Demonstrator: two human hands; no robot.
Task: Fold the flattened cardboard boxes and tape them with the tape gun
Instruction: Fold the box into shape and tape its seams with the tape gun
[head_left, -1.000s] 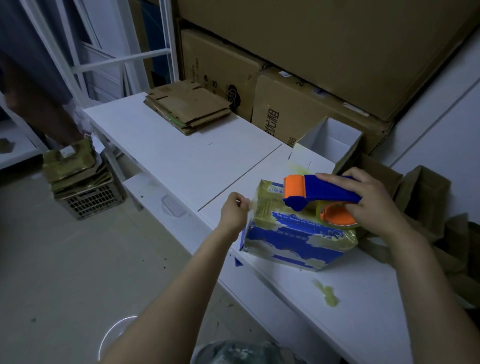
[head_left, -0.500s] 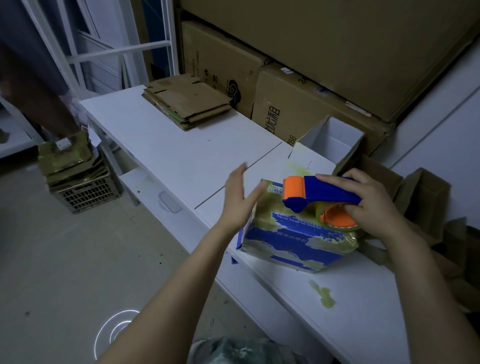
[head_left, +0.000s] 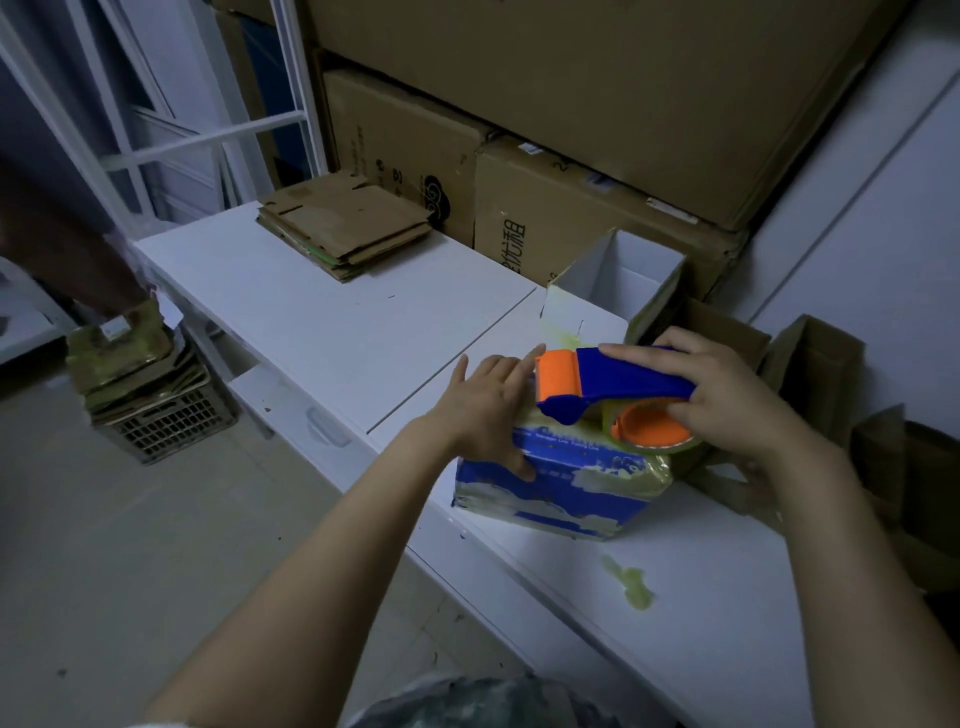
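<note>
A folded blue box (head_left: 561, 480), patched with yellowish tape, stands on the white table (head_left: 363, 332) near its front edge. My right hand (head_left: 727, 395) grips the blue and orange tape gun (head_left: 613, 387), which rests on top of the box. My left hand (head_left: 483, 410) lies flat with straight fingers against the box's left top edge, thumb on the front face. A stack of flattened brown cardboard boxes (head_left: 345, 226) lies at the far end of the table.
An open white box (head_left: 618, 280) stands just behind the blue one. Large brown cartons (head_left: 597, 104) line the wall. Brown cardboard pieces (head_left: 831, 374) crowd the right. A crate of flattened boxes (head_left: 150, 395) sits on the floor at left. A tape scrap (head_left: 628, 582) sticks to the table.
My left hand let go of the tape end, opened up and moved right to press flat on the box's left side. The tape gun stayed on top of the box.
</note>
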